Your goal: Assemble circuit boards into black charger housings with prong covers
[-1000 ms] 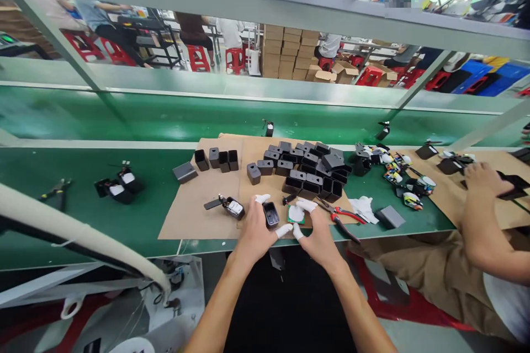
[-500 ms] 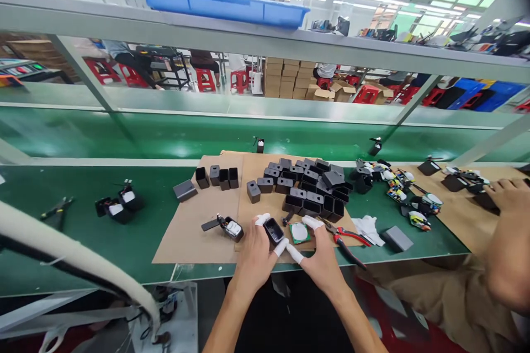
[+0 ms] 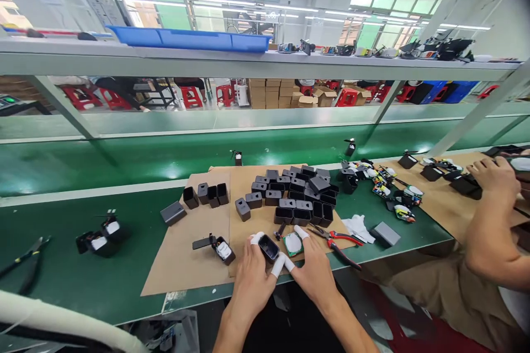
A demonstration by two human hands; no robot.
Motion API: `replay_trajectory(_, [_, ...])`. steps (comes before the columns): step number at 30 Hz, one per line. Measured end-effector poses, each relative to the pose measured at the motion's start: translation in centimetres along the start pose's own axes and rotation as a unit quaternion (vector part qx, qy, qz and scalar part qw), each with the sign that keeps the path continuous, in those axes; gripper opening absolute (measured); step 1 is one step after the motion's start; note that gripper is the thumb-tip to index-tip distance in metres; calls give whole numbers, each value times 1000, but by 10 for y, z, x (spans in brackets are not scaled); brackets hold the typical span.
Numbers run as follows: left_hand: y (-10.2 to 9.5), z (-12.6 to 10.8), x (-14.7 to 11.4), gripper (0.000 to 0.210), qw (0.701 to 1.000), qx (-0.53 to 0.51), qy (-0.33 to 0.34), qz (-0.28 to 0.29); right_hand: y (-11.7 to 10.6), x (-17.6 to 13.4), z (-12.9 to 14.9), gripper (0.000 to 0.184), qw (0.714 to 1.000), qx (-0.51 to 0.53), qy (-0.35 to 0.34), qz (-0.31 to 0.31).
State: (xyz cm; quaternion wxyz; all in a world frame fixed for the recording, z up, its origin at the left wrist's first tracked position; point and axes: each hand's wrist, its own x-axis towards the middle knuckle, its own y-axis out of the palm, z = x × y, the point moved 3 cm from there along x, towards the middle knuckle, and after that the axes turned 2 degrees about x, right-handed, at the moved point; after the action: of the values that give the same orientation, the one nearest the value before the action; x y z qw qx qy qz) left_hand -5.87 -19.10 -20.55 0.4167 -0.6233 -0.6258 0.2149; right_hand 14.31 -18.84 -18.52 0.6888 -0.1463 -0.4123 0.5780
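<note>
My left hand (image 3: pixel 253 271) is closed around a small black plastic case (image 3: pixel 268 248), its open end facing up toward me. White finger cots cover the fingertips of both hands. In my right hand (image 3: pixel 312 267), thumb and index finger are at the edges of a green circuit board (image 3: pixel 293 244) with a round white part on top. Both thumbs nearly meet between case and board. A small black part (image 3: pixel 280 230) lies just beyond the board. Left of my hands, another case (image 3: pixel 224 251) has a white piece inside and a black flap sticking out.
Many black cases (image 3: pixel 303 215) cluster on the cardboard (image 3: pixel 186 265). Red-handled pliers (image 3: pixel 337 240), a white cloth (image 3: pixel 358 229) and a dark box (image 3: pixel 386 234) lie at right. Dark pliers (image 3: pixel 28 265) are far left. A co-worker's hand (image 3: pixel 494 174) works at far right.
The camera view has tilted and shifted, so the bench appears further left and lower. Both hands stay at the case and the circuit board, with little visible change in their hold.
</note>
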Motion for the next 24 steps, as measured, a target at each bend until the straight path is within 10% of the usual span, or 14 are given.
replay_trajectory(8, [-16,-14,-7,54,998,-57,-33,-11,-17,7,4,40,1000,16,0,19])
replay_trajectory(14, [-26,-29,1,52,996,-73,-35,-38,-32,13,1,55,997,45,1,63])
replay_trajectory(24, [-25,-31,5,47,996,-68,-40,-51,-48,26,5,8,996,74,-7,49])
